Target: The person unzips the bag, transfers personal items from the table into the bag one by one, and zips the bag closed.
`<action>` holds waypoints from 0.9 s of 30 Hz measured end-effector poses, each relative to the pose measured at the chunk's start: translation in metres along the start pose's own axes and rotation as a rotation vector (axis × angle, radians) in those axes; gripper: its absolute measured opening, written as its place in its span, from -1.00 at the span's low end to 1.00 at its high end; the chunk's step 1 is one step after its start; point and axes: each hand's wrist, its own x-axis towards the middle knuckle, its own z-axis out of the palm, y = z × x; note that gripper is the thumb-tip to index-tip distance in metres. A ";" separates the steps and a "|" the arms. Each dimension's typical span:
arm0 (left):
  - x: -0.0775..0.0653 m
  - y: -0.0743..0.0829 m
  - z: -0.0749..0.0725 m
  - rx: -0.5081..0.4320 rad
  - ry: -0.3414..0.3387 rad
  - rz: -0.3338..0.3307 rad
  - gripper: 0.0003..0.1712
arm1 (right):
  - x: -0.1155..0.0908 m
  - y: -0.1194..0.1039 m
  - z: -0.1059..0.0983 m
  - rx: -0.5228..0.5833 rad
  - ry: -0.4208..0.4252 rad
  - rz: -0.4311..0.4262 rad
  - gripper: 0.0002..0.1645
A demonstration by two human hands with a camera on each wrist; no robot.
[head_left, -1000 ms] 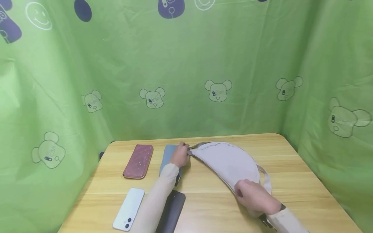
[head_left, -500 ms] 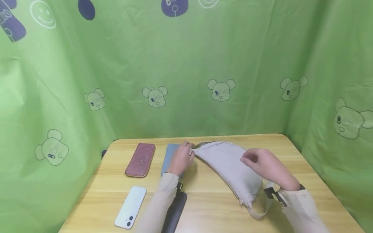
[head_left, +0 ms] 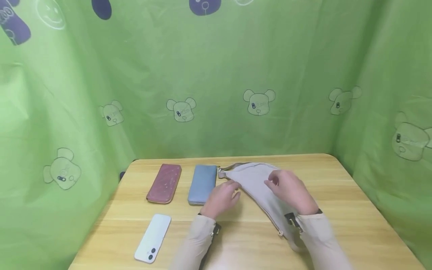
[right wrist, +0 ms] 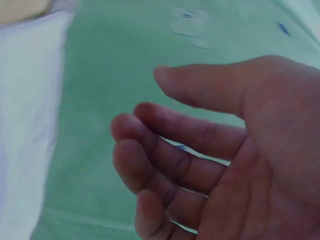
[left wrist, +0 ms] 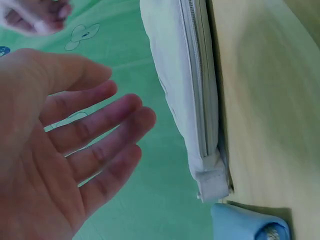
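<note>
A pale grey waist bag (head_left: 249, 180) lies on the right half of the table, its zip (left wrist: 197, 75) running along the near edge and a zip pull (head_left: 280, 233) at the lower end. My left hand (head_left: 222, 198) is beside the bag's left part, palm bare and fingers relaxed in the left wrist view. Over the bag's right part hovers my right hand (head_left: 291, 191); the right wrist view has its fingers (right wrist: 165, 120) loosely bent, thumb apart, holding nothing. The right forearm hides part of the bag and strap.
Left of the bag lies a blue zip wallet (head_left: 202, 183), then a dark red wallet (head_left: 164, 183). A white phone (head_left: 153, 238) rests nearer the front. Under the left sleeve a dark flat object is mostly hidden. Green curtain (head_left: 216, 75) surrounds the wooden table (head_left: 249, 247).
My left hand has let go of the bag's left end and come nearer, uncovering the blue wallet. My right hand rose from the bag's lower end, then shifted slightly left over it.
</note>
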 end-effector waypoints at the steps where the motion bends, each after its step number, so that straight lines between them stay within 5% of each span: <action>1: -0.001 -0.001 0.000 -0.013 0.003 -0.005 -0.75 | 0.000 0.001 0.005 -0.017 -0.015 0.018 -0.79; 10: -0.007 -0.033 -0.013 -0.171 0.081 -0.161 -0.78 | 0.002 0.010 0.046 -0.155 -0.244 0.135 -0.78; 19: -0.030 -0.090 -0.045 -0.218 0.285 -0.534 -0.73 | -0.002 0.017 0.059 -0.259 -0.331 0.188 -0.61; 27: -0.072 -0.142 -0.070 -0.295 0.490 -0.867 -0.64 | -0.002 0.019 0.059 -0.249 -0.372 0.191 -0.48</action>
